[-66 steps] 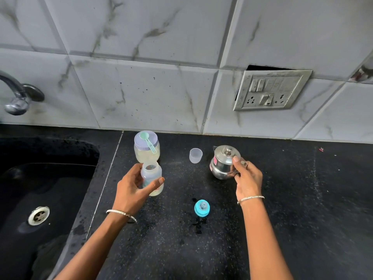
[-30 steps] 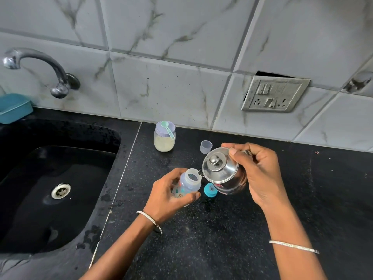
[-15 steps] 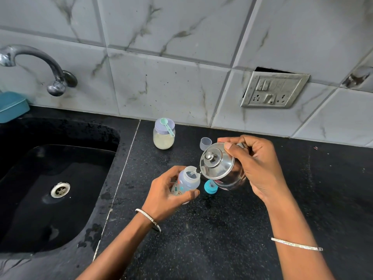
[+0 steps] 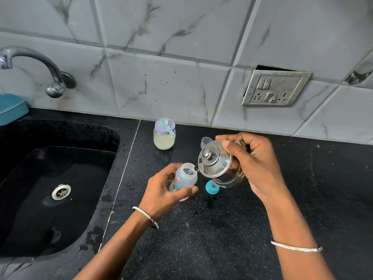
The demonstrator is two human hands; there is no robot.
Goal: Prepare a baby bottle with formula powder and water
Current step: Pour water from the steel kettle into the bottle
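Note:
My left hand (image 4: 161,190) grips a small clear baby bottle (image 4: 184,177) with its mouth open, tilted a little to the right above the black counter. My right hand (image 4: 254,160) holds a steel kettle (image 4: 218,164) tipped left, thumb on its lid, spout at the bottle's mouth. A thin stream of water runs from spout into bottle. The bottle's blue nipple cap (image 4: 212,186) lies on the counter under the kettle. A jar of pale formula powder (image 4: 164,134) with a lilac lid and a green scoop (image 4: 167,126) on top stands near the wall.
A small clear cup (image 4: 205,141) stands behind the kettle, partly hidden. A black sink (image 4: 56,190) with a drain fills the left, a steel tap (image 4: 40,65) above it and a teal box (image 4: 11,109) at its far corner. A switch plate (image 4: 274,88) is on the tiled wall.
The kettle was lifted off the counter and brought to the bottle, then tipped further left. Water now runs into the bottle. My left hand raised and steadied the bottle.

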